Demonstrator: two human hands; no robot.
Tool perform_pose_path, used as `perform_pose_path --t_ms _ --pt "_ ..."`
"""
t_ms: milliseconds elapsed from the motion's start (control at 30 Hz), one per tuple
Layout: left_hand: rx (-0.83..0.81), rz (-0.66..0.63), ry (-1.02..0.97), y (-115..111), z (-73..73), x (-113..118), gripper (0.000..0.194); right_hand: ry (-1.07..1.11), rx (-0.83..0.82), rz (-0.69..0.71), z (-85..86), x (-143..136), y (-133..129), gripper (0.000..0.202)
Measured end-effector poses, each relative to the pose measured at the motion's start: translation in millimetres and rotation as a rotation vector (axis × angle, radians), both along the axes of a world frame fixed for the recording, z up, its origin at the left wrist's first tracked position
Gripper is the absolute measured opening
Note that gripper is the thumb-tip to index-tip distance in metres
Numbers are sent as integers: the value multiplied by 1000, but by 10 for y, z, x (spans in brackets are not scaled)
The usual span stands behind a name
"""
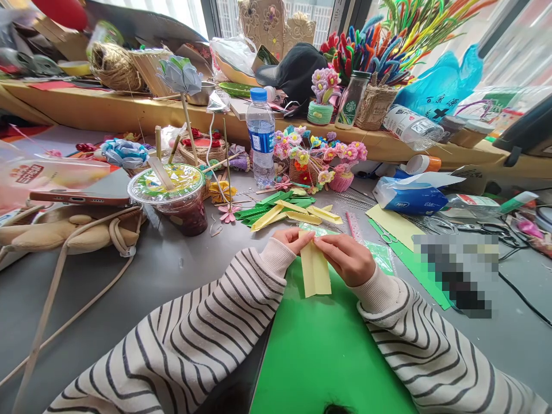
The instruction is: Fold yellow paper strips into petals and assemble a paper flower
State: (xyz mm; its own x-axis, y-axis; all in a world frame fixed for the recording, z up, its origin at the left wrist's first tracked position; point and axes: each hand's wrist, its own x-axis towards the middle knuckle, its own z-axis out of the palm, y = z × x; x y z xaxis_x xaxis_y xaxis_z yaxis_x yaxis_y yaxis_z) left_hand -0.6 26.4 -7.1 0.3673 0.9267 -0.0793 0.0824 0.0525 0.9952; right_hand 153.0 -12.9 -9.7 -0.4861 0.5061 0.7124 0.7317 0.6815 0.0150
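A strip of pale yellow paper (317, 273), creased lengthwise, is held between my two hands above a green sheet (332, 351). My left hand (293, 240) pinches its upper left edge. At the upper right edge, the fingers of my right hand (347, 257) are closed on the same strip. Just beyond my hands lies a pile of folded green paper strips (276, 206) and folded yellow paper strips (308, 214). Part of the yellow strip's top is hidden behind my fingers.
A lidded plastic cup with dark drink (190, 215) stands left, near a phone (81, 197). Behind the pile are a water bottle (261, 141) and crocheted flowers (323, 152). To the right are green-handled scissors (385, 233), a yellow sheet (394, 221) and a blue tissue pack (409, 192).
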Motion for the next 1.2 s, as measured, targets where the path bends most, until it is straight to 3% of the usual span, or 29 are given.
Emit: perform_pose_path --t_ms 633,933,1200 --pt "35 29 -20 11 -10 -7 29 126 -28 -5 29 -38 -9 21" --pt "-335 -33 -213 34 24 -32 31 122 -32 24 45 -15 -3 22" --pt "-536 -100 -293 107 13 -54 29 95 -16 40 47 -16 -4 23"
